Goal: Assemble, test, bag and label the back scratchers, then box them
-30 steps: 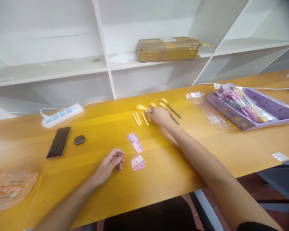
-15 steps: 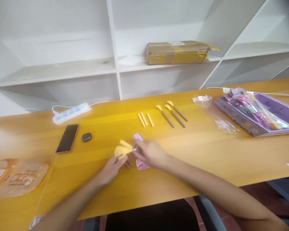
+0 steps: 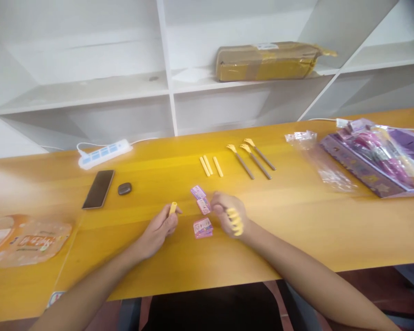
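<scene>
My left hand (image 3: 160,228) is closed around a short yellow handle tube (image 3: 173,208), its end poking up past the fingers. To its right, my right hand (image 3: 229,211) grips a back scratcher by its rod, with the yellow claw head (image 3: 235,221) over the wrist side; most of the rod is hidden in the fist. Between the hands lie small purple-pink cards (image 3: 203,227), some stacked and others (image 3: 200,198) a little farther off. Beyond them rest three yellow handle tubes (image 3: 204,166) and three back scratchers (image 3: 251,160) with yellow claws and grey metal rods.
At the right are a purple box (image 3: 376,168) of plastic-wrapped items and clear wrappers (image 3: 326,170). On the left are a phone (image 3: 98,189), a small black case (image 3: 124,188), a power strip (image 3: 105,154) and an orange bag (image 3: 37,241). A taped carton (image 3: 267,62) sits on the shelf.
My hands have moved apart from each other. The yellow pieces that were together are now split: the tube in my left hand, the claw end in my right. The cards are uncovered.
</scene>
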Tool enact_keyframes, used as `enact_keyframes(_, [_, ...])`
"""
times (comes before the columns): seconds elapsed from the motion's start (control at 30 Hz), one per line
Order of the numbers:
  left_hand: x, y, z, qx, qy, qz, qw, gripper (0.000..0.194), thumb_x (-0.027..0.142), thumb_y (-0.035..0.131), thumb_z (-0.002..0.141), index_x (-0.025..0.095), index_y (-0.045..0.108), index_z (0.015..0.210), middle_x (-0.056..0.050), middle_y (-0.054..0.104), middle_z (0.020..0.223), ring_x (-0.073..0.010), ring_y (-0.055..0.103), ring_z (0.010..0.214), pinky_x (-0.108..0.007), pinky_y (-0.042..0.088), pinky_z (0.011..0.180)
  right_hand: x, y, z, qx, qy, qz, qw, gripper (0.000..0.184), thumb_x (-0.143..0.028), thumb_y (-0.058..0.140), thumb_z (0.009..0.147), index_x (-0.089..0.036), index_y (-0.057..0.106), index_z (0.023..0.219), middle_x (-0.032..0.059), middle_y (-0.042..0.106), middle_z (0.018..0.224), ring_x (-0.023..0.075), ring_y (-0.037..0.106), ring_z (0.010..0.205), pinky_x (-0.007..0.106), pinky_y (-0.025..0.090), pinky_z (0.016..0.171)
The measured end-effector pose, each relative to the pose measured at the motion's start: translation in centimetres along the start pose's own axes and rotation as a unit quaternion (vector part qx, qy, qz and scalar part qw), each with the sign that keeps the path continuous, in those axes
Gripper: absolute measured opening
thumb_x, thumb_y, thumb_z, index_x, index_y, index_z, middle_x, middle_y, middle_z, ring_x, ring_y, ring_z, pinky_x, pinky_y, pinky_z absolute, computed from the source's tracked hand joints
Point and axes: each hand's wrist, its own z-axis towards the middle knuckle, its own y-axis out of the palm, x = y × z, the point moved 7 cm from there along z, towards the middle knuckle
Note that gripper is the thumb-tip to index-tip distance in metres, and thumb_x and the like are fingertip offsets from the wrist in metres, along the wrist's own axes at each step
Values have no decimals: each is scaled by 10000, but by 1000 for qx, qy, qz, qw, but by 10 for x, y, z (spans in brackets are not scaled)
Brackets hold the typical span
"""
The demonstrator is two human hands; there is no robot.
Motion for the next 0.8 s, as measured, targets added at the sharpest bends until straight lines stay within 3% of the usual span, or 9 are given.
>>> enact_keyframes(0.13, [4, 4, 0, -22, 1, 37, 999, 400, 586, 443, 1103, 234, 595, 1218, 19, 495, 847, -125, 354, 638, -297, 312, 615, -8, -33, -3, 191, -56, 21, 980, 523, -599, 311, 1118, -249, 592, 848, 101, 590, 884, 257, 604, 871, 425, 498, 808])
enact_keyframes(0.23, [5, 5, 1, -32, 5, 71, 997, 419, 572, 432, 1109, 215, 623, 1217, -10, 546, 884, -133, 401, 661, -306, 340, 633, -4, -40, -4, 253, -58, 60, 964, 550, -603, 326, 1123, -240, 621, 834, 77, 559, 862, 231, 569, 823, 391, 467, 754])
enact_keyframes(0.37, [4, 6, 1, -56, -6, 115, 992, 408, 551, 418, 1123, 211, 614, 1234, -8, 567, 910, -128, 413, 682, -291, 352, 651, 18, -34, 2, 239, 63, 195, 949, 632, -713, 340, 1095, -224, 592, 785, 14, 462, 696, 157, 430, 610, 312, 344, 571])
enact_keyframes(0.47, [4, 5, 0, -63, -12, 132, 989, 394, 541, 431, 1126, 224, 592, 1296, 6, 578, 918, -120, 407, 691, -282, 346, 660, 29, -27, 7, 222, 127, 281, 925, 612, -774, 482, 1029, -217, 588, 799, -18, 457, 647, 121, 384, 541, 272, 280, 496])
enact_keyframes(0.6, [3, 4, -1, -63, -17, 126, 990, 443, 542, 428, 1128, 240, 551, 1428, 9, 586, 922, -122, 399, 692, -290, 336, 664, 37, -16, 13, 188, 143, 342, 909, 534, -737, 629, 980, -220, 595, 854, -35, 545, 631, 98, 392, 480, 254, 271, 460])
enact_keyframes(0.8, [8, 6, 1, -57, -5, 149, 987, 520, 519, 414, 1135, 249, 466, 1576, -7, 612, 945, -147, 453, 751, -308, 363, 719, 42, -7, 9, 160, 146, 343, 914, 502, -696, 619, 1008, -218, 600, 858, -23, 580, 645, 105, 438, 502, 251, 309, 471])
